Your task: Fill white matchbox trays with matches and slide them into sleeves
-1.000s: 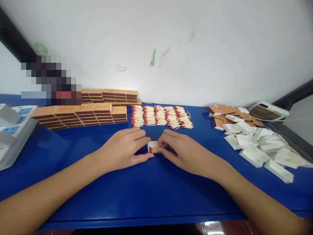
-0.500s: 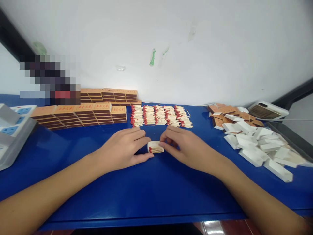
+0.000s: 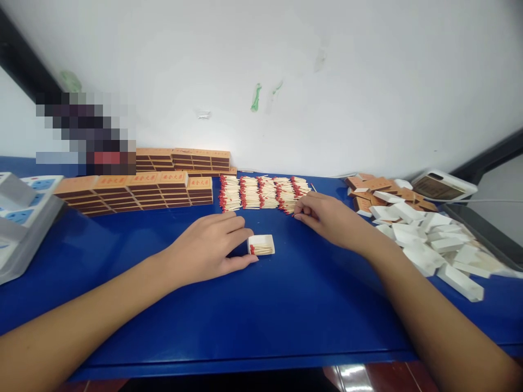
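Observation:
A small white matchbox tray lies on the blue table, with red-headed matches along its near side. At its left end, my left hand holds it between thumb and forefinger. My right hand is at the near edge of the rightmost pile of matches, its thumb and fingers closed in a pinch. A red match tip shows at those fingertips; how many matches are in the pinch is hidden. Several more piles of matches extend to the left, heads all pointing left.
Stacked orange matchboxes stand at the left, more boxes behind. At the right lie empty white trays, loose orange sleeves and a white device with a cable. A plastic container sits far left.
My right hand has left the tray and moved up and right to the rightmost match pile. My left hand stays at the tray's left end.

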Action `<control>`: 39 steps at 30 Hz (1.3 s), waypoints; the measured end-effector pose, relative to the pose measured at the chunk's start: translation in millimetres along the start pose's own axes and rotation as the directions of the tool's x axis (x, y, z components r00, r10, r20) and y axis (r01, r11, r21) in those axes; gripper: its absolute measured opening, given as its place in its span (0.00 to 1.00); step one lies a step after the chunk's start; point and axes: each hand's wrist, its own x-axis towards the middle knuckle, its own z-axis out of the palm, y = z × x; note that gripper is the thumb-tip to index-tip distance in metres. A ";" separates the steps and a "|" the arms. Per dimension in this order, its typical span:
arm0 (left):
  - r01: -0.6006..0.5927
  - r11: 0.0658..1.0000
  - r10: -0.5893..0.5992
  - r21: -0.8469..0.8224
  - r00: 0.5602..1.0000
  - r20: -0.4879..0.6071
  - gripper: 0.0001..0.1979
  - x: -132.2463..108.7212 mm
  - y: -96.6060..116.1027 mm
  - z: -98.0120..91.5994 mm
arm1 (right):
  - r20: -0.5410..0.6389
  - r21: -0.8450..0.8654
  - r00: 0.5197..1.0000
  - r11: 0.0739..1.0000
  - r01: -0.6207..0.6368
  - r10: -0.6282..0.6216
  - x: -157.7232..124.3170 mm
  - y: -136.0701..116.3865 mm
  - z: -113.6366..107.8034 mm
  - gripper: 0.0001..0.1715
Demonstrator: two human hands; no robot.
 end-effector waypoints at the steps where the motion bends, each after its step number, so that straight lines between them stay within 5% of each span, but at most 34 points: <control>1: 0.003 1.000 -0.003 0.001 1.000 0.006 0.17 -0.1 0.0 -0.3 | -0.002 0.005 1.000 1.000 0.002 -0.002 0.4 1.0 0.5 0.06; 11: 0.005 1.000 -0.005 -0.009 1.000 0.011 0.17 0.3 0.5 -1.0 | 0.037 0.014 0.999 1.000 -0.010 0.009 0.2 0.8 -0.5 0.10; 17: 0.009 1.000 -0.009 0.006 1.000 0.019 0.17 0.3 -0.5 -1.1 | -0.041 0.175 0.994 0.979 0.103 -0.097 -8.0 -43.8 -1.5 0.10; 25: -0.008 1.000 0.008 -0.015 1.000 -0.026 0.15 -0.2 0.6 1.5 | 0.016 0.219 0.975 0.952 0.212 -0.221 -18.2 -88.1 15.5 0.04; 31: -0.007 1.000 0.007 -0.006 1.000 -0.013 0.15 0.2 -0.9 -0.1 | 0.005 0.198 0.980 0.961 0.192 -0.197 -13.8 -71.0 6.8 0.06; 35: -0.011 1.000 0.010 -0.013 1.000 -0.016 0.16 -0.1 -0.6 0.2 | -0.124 0.060 0.988 0.993 0.103 -0.095 -8.2 -39.8 -6.2 0.06; 39: -0.008 1.000 0.008 -0.014 1.000 -0.018 0.16 0.0 -0.2 1.5 | -0.096 0.000 0.995 1.000 0.007 -0.007 -2.8 -10.9 -7.1 0.07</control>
